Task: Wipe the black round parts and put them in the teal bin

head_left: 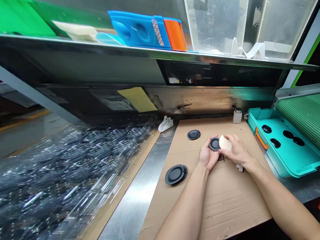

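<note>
My left hand (207, 154) is closed around a small round black disc (214, 144) with a raised rim, held just above the cardboard (235, 203). Pinched in my right hand (236, 149) is a cream-coloured pad (225, 143), which looks like a sponge, at the right edge of the disc. To the left of my hands another black disc (193, 134) lies on the cardboard. Nearer to me sits a short stack of black discs (176, 174). A small white object (240, 167) shows under my right wrist.
A teal tray (287, 170) with several black discs stands at the right, beside a green conveyor belt (302, 106). Behind the cardboard is a small bottle (237, 116). Clear plastic bags of dark parts (62, 176) fill the left. A metal shelf (150, 53) crosses overhead.
</note>
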The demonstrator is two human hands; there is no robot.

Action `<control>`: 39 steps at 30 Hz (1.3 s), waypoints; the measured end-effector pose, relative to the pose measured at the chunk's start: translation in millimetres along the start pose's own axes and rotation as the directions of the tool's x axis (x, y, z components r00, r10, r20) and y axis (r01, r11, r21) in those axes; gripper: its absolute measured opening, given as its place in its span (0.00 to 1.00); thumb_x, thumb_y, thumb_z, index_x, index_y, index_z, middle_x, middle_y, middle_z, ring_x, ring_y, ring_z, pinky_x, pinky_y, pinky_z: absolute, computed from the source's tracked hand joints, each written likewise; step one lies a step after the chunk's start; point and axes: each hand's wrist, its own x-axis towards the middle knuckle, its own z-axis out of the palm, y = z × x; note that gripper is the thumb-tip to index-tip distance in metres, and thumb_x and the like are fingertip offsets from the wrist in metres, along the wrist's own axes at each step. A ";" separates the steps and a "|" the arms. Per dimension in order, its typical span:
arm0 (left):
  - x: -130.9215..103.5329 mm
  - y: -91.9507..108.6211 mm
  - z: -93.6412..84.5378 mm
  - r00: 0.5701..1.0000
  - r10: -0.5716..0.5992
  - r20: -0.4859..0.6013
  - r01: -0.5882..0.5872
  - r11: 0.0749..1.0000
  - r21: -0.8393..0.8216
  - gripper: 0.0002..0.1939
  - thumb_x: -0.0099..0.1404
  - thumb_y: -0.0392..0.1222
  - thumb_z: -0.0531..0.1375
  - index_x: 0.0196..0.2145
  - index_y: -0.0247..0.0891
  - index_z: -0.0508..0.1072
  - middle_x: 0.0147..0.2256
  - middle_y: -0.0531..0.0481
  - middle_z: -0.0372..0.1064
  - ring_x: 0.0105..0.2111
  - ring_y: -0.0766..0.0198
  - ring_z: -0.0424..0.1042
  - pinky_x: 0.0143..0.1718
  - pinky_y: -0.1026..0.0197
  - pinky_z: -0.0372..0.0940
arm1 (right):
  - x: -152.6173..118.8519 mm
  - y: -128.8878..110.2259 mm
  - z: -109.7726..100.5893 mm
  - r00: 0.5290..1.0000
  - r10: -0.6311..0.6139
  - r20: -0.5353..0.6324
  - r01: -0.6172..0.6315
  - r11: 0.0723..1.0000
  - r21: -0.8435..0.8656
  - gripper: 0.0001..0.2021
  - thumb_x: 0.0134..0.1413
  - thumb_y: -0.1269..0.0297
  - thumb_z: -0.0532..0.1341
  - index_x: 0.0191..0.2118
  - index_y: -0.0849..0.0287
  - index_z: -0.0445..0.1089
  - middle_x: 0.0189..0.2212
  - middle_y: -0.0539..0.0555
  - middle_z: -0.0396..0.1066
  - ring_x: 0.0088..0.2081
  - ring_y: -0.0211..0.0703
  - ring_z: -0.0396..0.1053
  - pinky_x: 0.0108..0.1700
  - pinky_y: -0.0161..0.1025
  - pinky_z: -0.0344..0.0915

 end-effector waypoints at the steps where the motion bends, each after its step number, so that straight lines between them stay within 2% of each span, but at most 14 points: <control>1: -1.0 -0.1 0.4 1.000 -0.009 -0.003 0.009 1.000 0.021 0.19 0.74 0.47 0.51 0.53 0.34 0.71 0.43 0.40 0.77 0.45 0.56 0.76 0.52 0.50 0.70 | -0.6 -1.3 -1.3 0.997 0.009 0.071 -0.009 1.000 0.002 0.31 0.49 0.58 0.71 0.59 0.58 0.67 0.48 0.58 0.71 0.49 0.49 0.69 0.52 0.43 0.66; 3: -3.4 -1.3 1.5 1.000 -0.028 -0.002 0.028 0.997 0.075 0.19 0.74 0.48 0.50 0.52 0.34 0.72 0.48 0.38 0.76 0.48 0.53 0.76 0.53 0.47 0.69 | -1.0 -4.4 -4.0 0.983 0.045 0.176 -0.051 0.998 0.027 0.31 0.49 0.57 0.71 0.59 0.55 0.68 0.45 0.55 0.74 0.44 0.48 0.71 0.47 0.42 0.67; 6: -5.4 -4.7 2.4 0.999 -0.045 0.021 0.041 0.988 0.148 0.19 0.73 0.49 0.50 0.51 0.34 0.73 0.51 0.37 0.74 0.51 0.51 0.74 0.55 0.46 0.68 | -0.5 -10.9 -8.5 0.968 0.079 0.238 -0.108 0.988 0.109 0.29 0.52 0.57 0.69 0.60 0.54 0.68 0.44 0.53 0.75 0.41 0.45 0.72 0.42 0.38 0.65; 8: -5.1 -6.3 1.9 0.998 -0.058 0.026 0.053 0.984 0.170 0.20 0.73 0.49 0.50 0.50 0.33 0.73 0.52 0.36 0.74 0.52 0.50 0.74 0.56 0.46 0.67 | -0.3 -15.5 -12.8 0.959 0.055 0.277 -0.099 0.984 0.146 0.27 0.53 0.58 0.69 0.59 0.55 0.70 0.43 0.53 0.75 0.39 0.43 0.71 0.39 0.35 0.64; 12: -3.4 -6.5 0.3 0.999 -0.040 0.015 0.037 0.990 0.138 0.20 0.73 0.49 0.51 0.48 0.31 0.73 0.51 0.34 0.74 0.52 0.50 0.74 0.57 0.47 0.66 | -1.6 -20.7 -23.9 0.902 -0.007 0.431 -0.041 0.994 0.103 0.17 0.55 0.58 0.66 0.50 0.55 0.76 0.35 0.49 0.75 0.32 0.40 0.69 0.32 0.33 0.62; 14: -2.7 -7.6 0.5 0.999 -0.028 0.028 0.024 0.992 0.126 0.19 0.73 0.48 0.50 0.47 0.31 0.74 0.50 0.35 0.75 0.52 0.50 0.74 0.57 0.46 0.67 | -3.0 -21.9 -24.9 0.932 0.044 0.360 -0.043 0.999 -0.009 0.17 0.58 0.58 0.63 0.53 0.53 0.74 0.36 0.50 0.75 0.33 0.42 0.70 0.33 0.34 0.64; 17: -1.9 -11.4 1.1 0.998 -0.036 0.044 0.032 0.994 0.106 0.19 0.74 0.46 0.48 0.46 0.31 0.75 0.47 0.36 0.76 0.52 0.51 0.74 0.58 0.46 0.67 | -4.9 -24.6 -14.3 0.983 0.114 0.143 -0.077 0.967 -0.242 0.21 0.64 0.58 0.59 0.62 0.50 0.67 0.46 0.55 0.75 0.42 0.47 0.72 0.41 0.38 0.67; 20: -1.6 -14.1 0.7 0.998 -0.043 0.039 0.040 0.996 0.075 0.20 0.74 0.47 0.49 0.46 0.31 0.75 0.49 0.34 0.75 0.53 0.51 0.73 0.58 0.47 0.67 | -4.8 -26.9 2.5 0.986 0.090 0.142 -0.028 0.923 -0.384 0.22 0.70 0.58 0.51 0.66 0.49 0.61 0.51 0.58 0.73 0.45 0.48 0.73 0.43 0.40 0.68; 23: -1.7 -14.3 0.0 0.999 -0.011 0.041 0.010 0.999 0.040 0.19 0.74 0.44 0.48 0.49 0.31 0.74 0.50 0.35 0.75 0.54 0.52 0.73 0.58 0.48 0.67 | -3.1 -27.0 13.5 0.981 0.174 0.086 -0.115 0.877 -0.466 0.23 0.71 0.58 0.47 0.68 0.51 0.58 0.49 0.59 0.73 0.42 0.49 0.74 0.42 0.41 0.68; 25: -1.7 -14.2 0.0 0.999 -0.007 0.037 0.005 0.999 0.036 0.20 0.74 0.44 0.48 0.51 0.32 0.74 0.50 0.36 0.75 0.53 0.52 0.73 0.57 0.48 0.68 | -3.0 -26.6 17.0 0.979 0.191 0.073 -0.137 0.876 -0.463 0.23 0.71 0.58 0.48 0.67 0.52 0.57 0.49 0.60 0.73 0.43 0.49 0.74 0.42 0.41 0.68; 27: -1.5 -14.1 -0.2 0.999 -0.031 0.029 0.030 0.998 0.047 0.20 0.74 0.45 0.48 0.52 0.31 0.73 0.51 0.35 0.74 0.53 0.52 0.74 0.57 0.47 0.68 | -3.2 -24.9 18.1 0.982 0.148 0.114 -0.086 0.901 -0.426 0.23 0.70 0.58 0.49 0.67 0.52 0.57 0.51 0.59 0.72 0.45 0.49 0.73 0.43 0.40 0.67; 29: -1.2 -13.5 -1.2 0.999 -0.041 0.006 0.041 0.998 0.046 0.21 0.74 0.46 0.48 0.52 0.31 0.73 0.51 0.34 0.74 0.52 0.51 0.74 0.55 0.47 0.70 | -1.7 -19.0 15.3 0.982 0.146 0.118 -0.086 0.909 -0.407 0.23 0.70 0.58 0.50 0.67 0.51 0.58 0.52 0.59 0.72 0.46 0.50 0.73 0.44 0.41 0.67; 34: -1.5 -4.8 -5.3 1.000 -0.023 -0.021 0.023 0.999 0.026 0.21 0.75 0.48 0.46 0.53 0.32 0.71 0.55 0.33 0.71 0.51 0.50 0.75 0.47 0.49 0.74 | 7.6 14.3 -7.3 0.955 0.291 -0.055 -0.290 0.877 -0.383 0.21 0.69 0.58 0.50 0.63 0.54 0.62 0.50 0.59 0.74 0.48 0.52 0.73 0.46 0.42 0.65; 39: -7.2 4.1 -5.1 0.996 -0.081 0.047 0.082 0.997 -0.006 0.24 0.74 0.51 0.45 0.53 0.33 0.71 0.53 0.31 0.71 0.51 0.47 0.74 0.39 0.52 0.74 | 9.1 38.9 -16.7 0.916 0.394 -0.078 -0.392 0.833 -0.391 0.19 0.68 0.57 0.50 0.59 0.55 0.67 0.44 0.59 0.76 0.45 0.53 0.74 0.43 0.42 0.64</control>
